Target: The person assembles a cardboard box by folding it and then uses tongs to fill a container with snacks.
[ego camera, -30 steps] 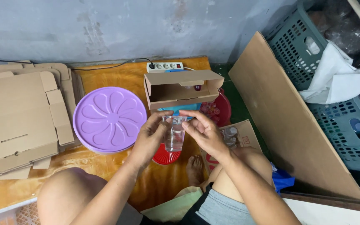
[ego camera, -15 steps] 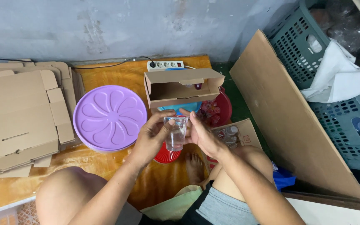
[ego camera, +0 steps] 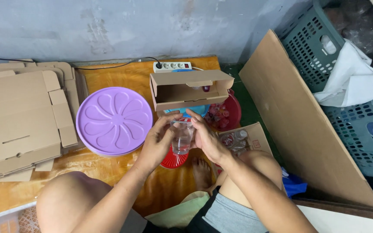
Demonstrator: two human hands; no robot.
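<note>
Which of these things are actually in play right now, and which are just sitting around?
In hand: clear plastic cup, held by left hand and right hand.

Lying about: open cardboard box, purple lid, flat cartons, power strip, green crates.

A clear cup (ego camera: 182,137) sits between the left hand (ego camera: 158,142) and the right hand (ego camera: 206,139), above a small lid (ego camera: 173,159) on the wooden floor (ego camera: 121,75). Behind the hands stands an open cardboard box (ego camera: 188,89), and behind that a power strip (ego camera: 172,66) lies against the wall (ego camera: 109,26). Left of the hands lies a round lid (ego camera: 114,121), with flat cardboard sheets (ego camera: 18,116) further left. Right of the box sits a bowl (ego camera: 227,113); a cardboard panel (ego camera: 303,125) leans further right, with crates (ego camera: 355,108) behind it.
</note>
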